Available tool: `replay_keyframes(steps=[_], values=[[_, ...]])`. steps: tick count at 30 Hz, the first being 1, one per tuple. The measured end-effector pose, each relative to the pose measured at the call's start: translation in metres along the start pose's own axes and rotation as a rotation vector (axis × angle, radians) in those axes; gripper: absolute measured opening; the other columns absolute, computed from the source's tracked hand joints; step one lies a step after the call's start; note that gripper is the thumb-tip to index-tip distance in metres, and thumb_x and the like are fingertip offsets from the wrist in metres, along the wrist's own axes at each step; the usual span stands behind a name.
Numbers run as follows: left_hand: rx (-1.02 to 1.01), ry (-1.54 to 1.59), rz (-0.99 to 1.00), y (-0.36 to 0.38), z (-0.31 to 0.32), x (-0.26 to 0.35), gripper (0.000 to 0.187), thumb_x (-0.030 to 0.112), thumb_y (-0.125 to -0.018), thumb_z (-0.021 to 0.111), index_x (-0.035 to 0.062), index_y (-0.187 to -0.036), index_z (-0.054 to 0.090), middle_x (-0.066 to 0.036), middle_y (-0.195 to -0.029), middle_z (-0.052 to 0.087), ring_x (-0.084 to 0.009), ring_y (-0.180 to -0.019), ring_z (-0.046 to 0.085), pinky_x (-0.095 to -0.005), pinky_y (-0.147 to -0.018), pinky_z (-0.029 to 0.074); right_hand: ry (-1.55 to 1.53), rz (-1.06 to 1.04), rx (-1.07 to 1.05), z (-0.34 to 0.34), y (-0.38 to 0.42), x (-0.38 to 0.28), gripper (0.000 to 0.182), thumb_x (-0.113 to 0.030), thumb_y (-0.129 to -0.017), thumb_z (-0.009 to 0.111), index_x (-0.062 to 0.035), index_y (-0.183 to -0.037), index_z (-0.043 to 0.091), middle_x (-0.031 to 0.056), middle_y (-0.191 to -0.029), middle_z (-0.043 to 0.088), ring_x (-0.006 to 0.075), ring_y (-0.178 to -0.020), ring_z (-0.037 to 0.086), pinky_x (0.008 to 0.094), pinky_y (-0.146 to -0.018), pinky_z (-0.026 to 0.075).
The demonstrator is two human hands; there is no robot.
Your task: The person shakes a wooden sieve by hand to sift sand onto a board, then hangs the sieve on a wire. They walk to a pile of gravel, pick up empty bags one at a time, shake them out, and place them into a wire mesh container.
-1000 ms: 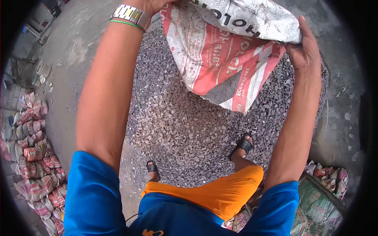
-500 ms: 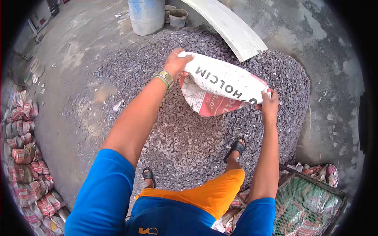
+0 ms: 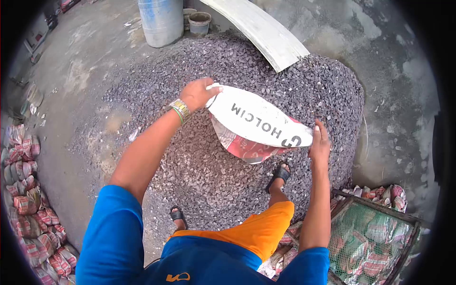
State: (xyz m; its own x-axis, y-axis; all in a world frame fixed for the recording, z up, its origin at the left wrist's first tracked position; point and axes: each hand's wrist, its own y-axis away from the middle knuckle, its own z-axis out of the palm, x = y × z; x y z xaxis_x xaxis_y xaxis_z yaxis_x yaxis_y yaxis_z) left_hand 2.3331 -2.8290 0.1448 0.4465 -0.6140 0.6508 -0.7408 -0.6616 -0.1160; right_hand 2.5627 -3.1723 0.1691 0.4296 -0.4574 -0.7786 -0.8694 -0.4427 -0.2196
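Observation:
A white and red cement sack (image 3: 260,117) printed HOLCIM is stretched between my two hands, its lettering upside down to me. My left hand (image 3: 198,94), with a watch and green band at the wrist, pinches the sack's upper left corner. At the lower right end my right hand (image 3: 320,138) grips the other corner. The sack's red lower part hangs in folds beneath the white part; whether anything is inside cannot be seen. Below it spreads a heap of grey crushed stone (image 3: 190,175), on which my sandalled feet stand.
A blue-white drum (image 3: 161,23) and a bucket (image 3: 199,23) stand behind the heap. A long pale curved sheet (image 3: 266,33) rests on its far edge. Filled sacks (image 3: 35,204) are stacked at left. A green mesh screen (image 3: 365,237) lies over sacks at lower right.
Both hands have lowered with the sack, toward my body. The white side is spread wider and shows more, while less of the red part is visible. The camera view has shifted slightly.

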Motion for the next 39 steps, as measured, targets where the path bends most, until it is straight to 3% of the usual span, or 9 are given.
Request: replay_keyframes(steps=[4,6,9,12,22,25,30,33,39], values=[[0.007,0.287,-0.091,0.021,-0.007,0.011,0.049,0.048,-0.085,0.058,0.0054,-0.108,0.063,-0.018,-0.101,0.067,-0.0298,-0.093,0.065,-0.0374,-0.081,0.049,-0.224,0.183,0.112,-0.012,0.027,-0.091,0.039,-0.022,-0.099,0.042,0.0012,-0.13,0.048,0.0157,-0.127,0.054,0.0217,-0.119,0.048,0.0338,-0.102,0.033],[0.283,0.405,-0.093,0.028,-0.008,0.008,0.048,0.047,-0.086,0.058,0.0044,-0.107,0.062,-0.016,-0.094,0.068,-0.0299,-0.088,0.065,-0.0377,-0.078,0.049,-0.196,-0.142,0.203,0.002,0.015,-0.045,0.04,-0.021,-0.099,0.041,0.0025,-0.131,0.046,0.0176,-0.132,0.05,0.0236,-0.122,0.046,0.0337,-0.103,0.033],[-0.037,0.141,-0.123,0.05,0.014,-0.016,0.044,0.045,-0.085,0.058,0.0107,-0.112,0.059,-0.019,-0.099,0.065,-0.0369,-0.094,0.062,-0.0449,-0.08,0.048,0.101,-0.099,-0.163,0.011,-0.006,0.05,0.039,-0.016,-0.097,0.043,0.0039,-0.13,0.047,0.0182,-0.135,0.047,0.0275,-0.125,0.045,0.0332,-0.104,0.032],[0.096,0.454,-0.123,0.067,-0.004,-0.014,0.046,0.047,-0.085,0.057,0.0113,-0.113,0.058,-0.017,-0.103,0.065,-0.0359,-0.096,0.062,-0.045,-0.081,0.048,-0.109,-0.311,0.082,-0.007,0.038,-0.08,0.039,-0.018,-0.098,0.039,0.0014,-0.132,0.047,0.0177,-0.135,0.048,0.0258,-0.124,0.045,0.0338,-0.104,0.032],[0.379,0.565,-0.226,0.11,-0.019,-0.042,0.049,0.043,-0.083,0.06,0.0189,-0.125,0.052,-0.017,-0.106,0.065,-0.0353,-0.098,0.062,-0.0431,-0.085,0.047,-0.015,-0.306,0.049,0.026,0.044,-0.051,0.038,-0.017,-0.099,0.041,0.0035,-0.131,0.046,0.0174,-0.133,0.049,0.0235,-0.118,0.049,0.0321,-0.102,0.034],[-0.04,0.242,-0.126,0.132,-0.023,-0.061,0.04,0.04,-0.084,0.059,0.0204,-0.119,0.058,-0.017,-0.107,0.065,-0.033,-0.099,0.062,-0.0421,-0.089,0.047,0.166,-0.326,-0.148,0.035,0.036,-0.039,0.036,-0.014,-0.098,0.041,0.0059,-0.127,0.048,0.0192,-0.13,0.051,0.0283,-0.123,0.046,0.0352,-0.105,0.031],[0.507,0.958,-0.158,0.138,-0.032,-0.066,0.038,0.041,-0.085,0.059,0.0223,-0.118,0.06,-0.014,-0.103,0.066,-0.0333,-0.095,0.063,-0.0432,-0.085,0.048,0.063,-0.434,0.153,0.028,0.077,-0.089,0.037,-0.016,-0.099,0.04,0.005,-0.128,0.049,0.0187,-0.131,0.051,0.0262,-0.121,0.048,0.0343,-0.103,0.033],[-0.013,0.21,-0.22,0.169,-0.019,-0.072,0.028,0.032,-0.083,0.059,0.0197,-0.108,0.064,-0.015,-0.099,0.066,-0.0325,-0.095,0.063,-0.0417,-0.084,0.048,0.246,-0.362,-0.214,0.041,0.059,-0.032,0.035,-0.013,-0.098,0.04,0.0054,-0.126,0.051,0.0182,-0.129,0.053,0.0267,-0.122,0.047,0.0346,-0.103,0.033],[0.388,0.858,-0.194,0.171,-0.047,-0.058,0.036,0.032,-0.086,0.06,0.0089,-0.114,0.06,-0.015,-0.103,0.066,-0.0311,-0.096,0.063,-0.0396,-0.084,0.048,0.085,-0.43,0.073,0.011,0.088,-0.124,0.037,-0.019,-0.1,0.038,0.004,-0.127,0.05,0.0188,-0.129,0.052,0.027,-0.118,0.049,0.0355,-0.102,0.035]])
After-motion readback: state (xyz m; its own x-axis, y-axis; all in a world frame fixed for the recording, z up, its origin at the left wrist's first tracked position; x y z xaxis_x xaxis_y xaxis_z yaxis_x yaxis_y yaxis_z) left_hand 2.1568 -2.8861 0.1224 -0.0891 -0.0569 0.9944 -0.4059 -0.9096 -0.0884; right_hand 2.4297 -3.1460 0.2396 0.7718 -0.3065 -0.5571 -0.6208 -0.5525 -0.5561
